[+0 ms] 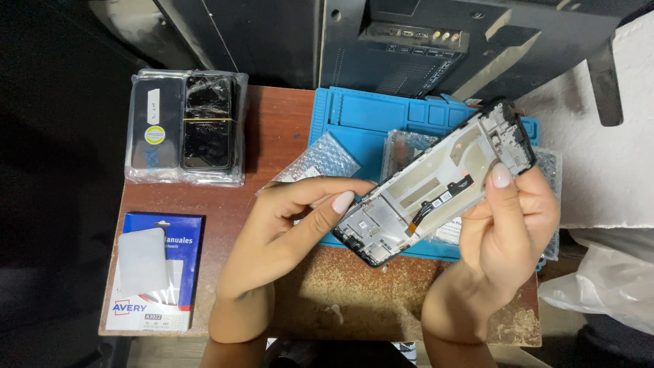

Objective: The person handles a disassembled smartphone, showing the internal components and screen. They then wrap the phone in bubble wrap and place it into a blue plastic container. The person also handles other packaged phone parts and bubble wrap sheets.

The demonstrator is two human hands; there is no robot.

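Note:
Both my hands hold an opened phone frame with its bare inner side up, tilted from lower left to upper right above the blue work mat. A thin black flex cable runs across its middle. My left hand grips the lower end, thumb pressed on the edge near the small boards. My right hand holds the upper end, thumb resting on the frame's rim near the camera cut-out.
A clear bag with two dark phones lies at the table's back left. A blue label pack sits front left. Bubble-wrap pouches lie on the mat. A dark device back stands behind; a white plastic bag is at right.

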